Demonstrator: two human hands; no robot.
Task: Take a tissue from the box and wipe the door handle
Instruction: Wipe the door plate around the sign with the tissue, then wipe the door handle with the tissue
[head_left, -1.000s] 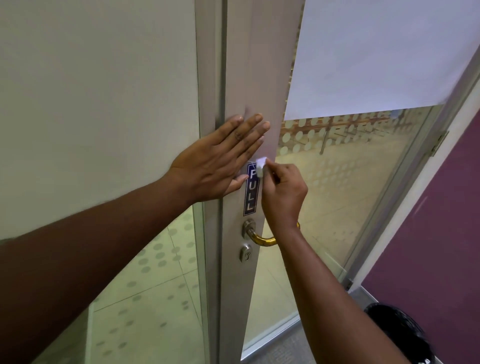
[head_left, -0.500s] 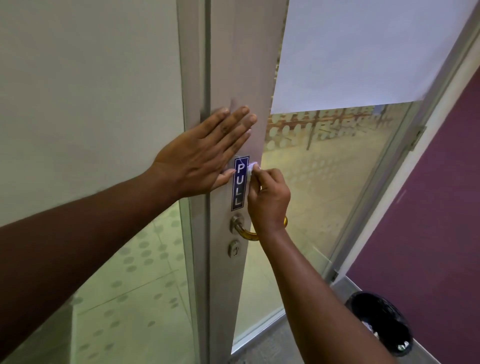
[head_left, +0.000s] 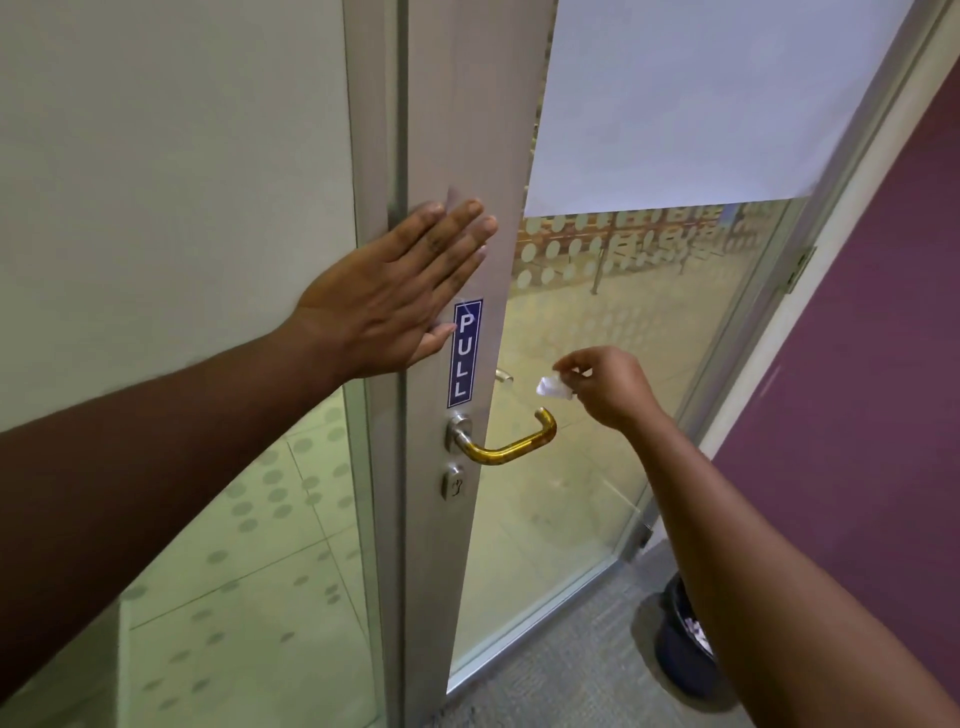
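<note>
Handle (head_left: 506, 447) — horizontal, tip upturned right | right hand (head_left: 605, 387) pinches tissue (head_left: 553, 387) | left hand (head_left: 395, 301) flat on door frame (head_left: 447, 130)

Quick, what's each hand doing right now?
Left hand: open, flat against the door frame.
Right hand: pinching a crumpled tissue.

White tissue (head_left: 554, 387), brass-gold door handle (head_left: 506, 448), blue PULL sign (head_left: 465, 353), dot-frosted glass (head_left: 613, 332).
</note>
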